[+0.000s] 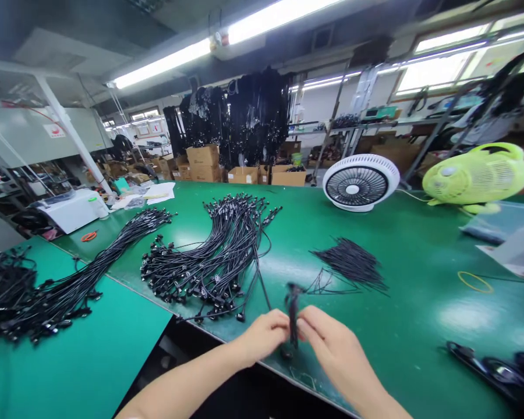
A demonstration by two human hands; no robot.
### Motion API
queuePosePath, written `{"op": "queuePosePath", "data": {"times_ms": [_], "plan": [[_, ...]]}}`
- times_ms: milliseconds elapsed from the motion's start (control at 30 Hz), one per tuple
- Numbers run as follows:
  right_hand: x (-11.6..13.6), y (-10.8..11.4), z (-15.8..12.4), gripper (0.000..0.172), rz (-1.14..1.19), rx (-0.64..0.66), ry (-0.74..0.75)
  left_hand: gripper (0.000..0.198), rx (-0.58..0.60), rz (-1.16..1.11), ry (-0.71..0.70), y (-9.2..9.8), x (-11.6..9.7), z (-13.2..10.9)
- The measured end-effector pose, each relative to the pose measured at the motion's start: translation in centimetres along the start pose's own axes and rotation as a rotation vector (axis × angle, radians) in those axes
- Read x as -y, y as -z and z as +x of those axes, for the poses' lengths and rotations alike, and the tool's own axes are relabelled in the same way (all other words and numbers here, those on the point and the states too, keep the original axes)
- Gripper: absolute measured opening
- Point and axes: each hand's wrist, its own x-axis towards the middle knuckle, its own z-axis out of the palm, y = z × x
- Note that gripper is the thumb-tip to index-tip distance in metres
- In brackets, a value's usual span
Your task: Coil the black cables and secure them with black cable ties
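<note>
Near the front edge of the green table, my left hand (266, 334) and my right hand (332, 337) hold a black cable (293, 314) between them. It is gathered into a narrow upright bundle, somewhat blurred, and the fingers of both hands are closed on it. Beyond my left hand lies a large heap of black cables (227, 250) with small plugs at their ends. A pile of thin black ties (351, 263) lies past my right hand, with a few loose ones beside it.
Another long bunch of cables (113, 250) stretches across the left side. A white fan (360, 181) and a yellow-green fan (475, 174) stand at the back. Orange scissors (88, 236) lie at left, a yellow band (475, 281) at right. Black devices (498, 369) sit front right.
</note>
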Motion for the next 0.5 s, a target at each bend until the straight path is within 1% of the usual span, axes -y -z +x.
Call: {"op": "queuePosePath", "data": {"times_ms": [33,67,100,133,200,233,267,300,367,433,467,500], "plan": [[0.3,-0.2,-0.4,0.031,-0.002,0.038,0.049,0.022,-0.045,-0.119,0.032,0.2,-0.1,0.4],[0.3,-0.4,-0.6,0.029,-0.012,0.07,0.084,0.026,-0.078,-0.211,0.031,0.4,-0.4,0.7],[0.1,-0.6,-0.7,0.028,-0.037,0.08,0.1,0.029,-0.093,-0.255,-0.002,0.5,-0.8,0.7],[-0.2,-0.7,-0.6,0.027,-0.075,0.067,0.089,0.03,-0.088,-0.235,-0.062,0.7,-1.3,0.6],[-1.3,-0.4,-0.1,0.027,-0.152,-0.003,0.019,0.029,-0.044,-0.044,-0.22,0.6,-2.3,0.0],[-1.9,-0.1,0.2,0.027,-0.176,-0.045,-0.025,0.029,-0.003,0.076,-0.275,0.4,-2.6,-0.5],[-2.3,0.4,0.3,0.026,-0.187,-0.083,-0.069,0.03,0.044,0.179,-0.297,0.2,-2.7,-0.8],[-2.6,0.8,0.4,0.026,-0.186,-0.111,-0.106,0.032,0.084,0.246,-0.285,-0.1,-2.6,-1.0],[-2.7,1.6,0.2,0.024,-0.166,-0.131,-0.149,0.041,0.132,0.246,-0.186,-0.8,-2.0,-1.0],[-2.5,1.9,-0.2,0.024,-0.136,-0.112,-0.169,0.055,0.138,0.113,-0.057,-1.3,-1.0,-0.4],[-2.4,1.8,-0.5,0.023,-0.109,-0.09,-0.173,0.06,0.134,0.036,0.005,-1.5,-0.5,0.0],[-2.3,1.7,-0.8,0.023,-0.069,-0.062,-0.175,0.061,0.132,-0.023,0.062,-1.7,-0.1,0.3]]}}
